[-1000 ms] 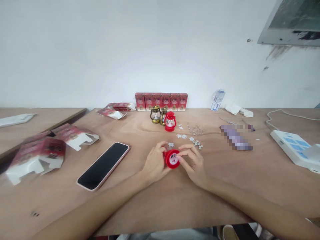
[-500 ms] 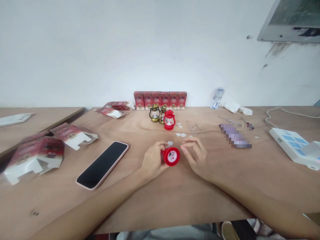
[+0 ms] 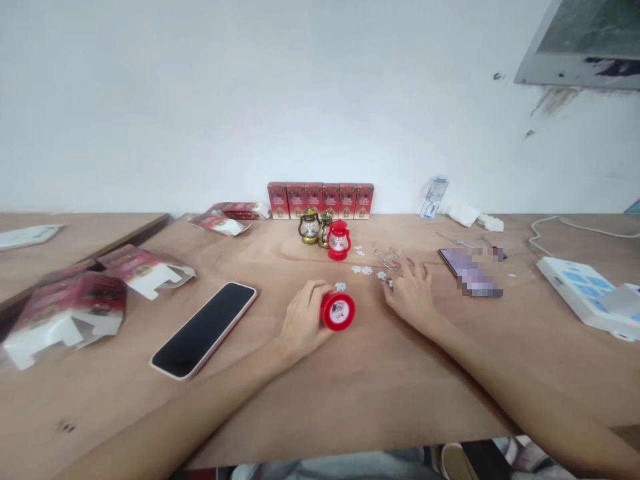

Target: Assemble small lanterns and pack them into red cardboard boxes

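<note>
A small red lantern (image 3: 339, 312) lies tipped over, its round base with a pale printed disc turned towards me. My left hand (image 3: 306, 312) is closed round its far side. To the right, my right hand (image 3: 411, 291) rests low over the table with its fingers apart, beside small white pieces (image 3: 382, 275) and thin wire pieces (image 3: 386, 257). A tiny white piece (image 3: 390, 283) shows at its thumb. Just beyond the held lantern lies another white piece (image 3: 341, 287). An upright red lantern (image 3: 339, 241) and two bronze-coloured lanterns (image 3: 309, 228) stand farther back.
Red boxes (image 3: 314, 200) stand in a row by the wall. Opened red boxes (image 3: 83, 307) lie at left, near a phone (image 3: 204, 330). At right are a second phone (image 3: 467, 270), a power strip (image 3: 587, 297), a clear bottle (image 3: 434, 197) and crumpled tissue (image 3: 464, 214).
My right hand has moved away from the red lantern, right and forward, down to the small white pieces. My left hand and its lantern have shifted slightly left.
</note>
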A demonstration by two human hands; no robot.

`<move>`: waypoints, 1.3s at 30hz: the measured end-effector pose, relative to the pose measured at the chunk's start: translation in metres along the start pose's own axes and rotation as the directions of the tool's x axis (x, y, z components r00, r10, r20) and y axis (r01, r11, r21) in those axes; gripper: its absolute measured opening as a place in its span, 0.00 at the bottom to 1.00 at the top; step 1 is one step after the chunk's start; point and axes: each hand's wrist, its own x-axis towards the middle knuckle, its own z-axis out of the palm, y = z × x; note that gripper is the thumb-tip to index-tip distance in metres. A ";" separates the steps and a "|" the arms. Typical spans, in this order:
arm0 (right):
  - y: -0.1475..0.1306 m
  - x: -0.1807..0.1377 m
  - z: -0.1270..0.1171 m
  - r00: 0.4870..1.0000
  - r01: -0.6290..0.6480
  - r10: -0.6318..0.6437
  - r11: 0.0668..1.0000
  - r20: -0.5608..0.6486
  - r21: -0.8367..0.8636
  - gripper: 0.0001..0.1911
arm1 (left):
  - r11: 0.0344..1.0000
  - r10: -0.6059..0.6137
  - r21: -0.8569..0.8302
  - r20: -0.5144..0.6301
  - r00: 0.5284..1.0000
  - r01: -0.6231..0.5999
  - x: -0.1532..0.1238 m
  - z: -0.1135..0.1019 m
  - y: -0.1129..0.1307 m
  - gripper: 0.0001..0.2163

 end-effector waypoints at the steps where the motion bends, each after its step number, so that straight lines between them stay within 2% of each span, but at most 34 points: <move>1: 0.000 0.000 0.001 1.000 -0.009 0.009 1.000 0.016 -0.004 0.12 | 1.000 0.002 0.001 -0.003 1.000 -0.002 0.000 0.000 0.000 0.19; 5: 0.003 0.001 0.003 0.998 -0.029 0.030 0.999 0.055 -0.019 0.13 | 1.000 0.002 0.000 -0.015 1.000 -0.002 0.000 -0.001 0.002 0.18; 17: 0.012 0.006 0.010 1.000 -0.008 0.007 0.994 0.015 0.107 0.09 | 1.000 0.012 0.008 -0.004 1.000 -0.012 0.000 0.000 0.001 0.18; 19: 0.009 0.006 0.008 0.999 0.016 -0.009 0.981 -0.039 0.192 0.09 | 1.000 0.010 0.015 -0.009 1.000 -0.009 0.000 0.001 0.000 0.19; 21: 0.002 0.003 0.001 0.989 0.079 -0.031 0.940 -0.148 0.333 0.08 | 1.000 0.013 0.020 -0.010 1.000 -0.013 0.000 0.002 0.000 0.19; 24: -0.017 -0.008 -0.019 0.937 0.233 -0.039 0.811 -0.347 0.536 0.06 | 0.999 0.021 0.030 -0.006 1.000 -0.021 0.000 0.003 0.001 0.20; 26: -0.030 -0.018 -0.034 0.915 0.320 -0.085 0.746 -0.393 0.584 0.03 | 0.999 0.030 0.037 0.002 1.000 -0.030 0.001 0.003 0.002 0.19; 29: -0.043 -0.029 -0.048 0.879 0.431 -0.192 0.709 -0.436 0.558 0.03 | 0.998 0.049 0.042 0.010 0.999 -0.049 0.000 0.004 0.004 0.18; 32: -0.047 -0.033 -0.049 0.833 0.512 -0.262 0.701 -0.488 0.496 0.04 | 0.996 0.068 0.050 0.008 0.998 -0.069 -0.001 0.006 0.004 0.17; 39: -0.049 -0.031 -0.044 0.803 0.521 -0.278 0.756 -0.527 0.396 0.07 | 0.986 0.142 0.087 0.008 0.990 -0.142 -0.001 0.007 0.004 0.16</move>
